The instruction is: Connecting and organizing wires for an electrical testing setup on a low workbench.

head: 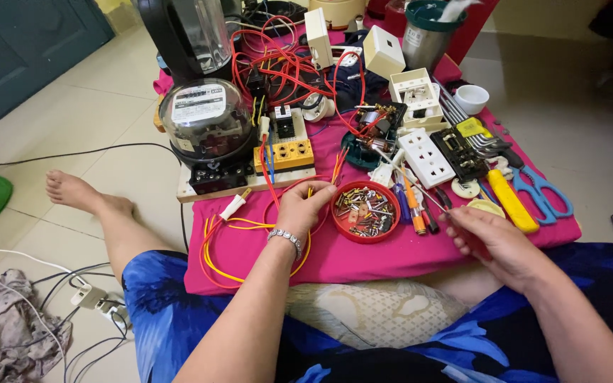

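Head view: both hands (fingers pinched) grip wires: left hand [305, 206] yellow wire [250, 224], right hand [487, 237].

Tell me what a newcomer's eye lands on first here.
The bright pink cloth crowded with electrical parts, with a red tangle of wires at the back. Near the front, the left hand pinches wire ends beside a red dish of screws; a glass-domed meter sits left.

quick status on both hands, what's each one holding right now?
Left hand: closed, pinching the red and yellow wires beside the red bowl.
Right hand: fingers curled; any grip cannot be told.
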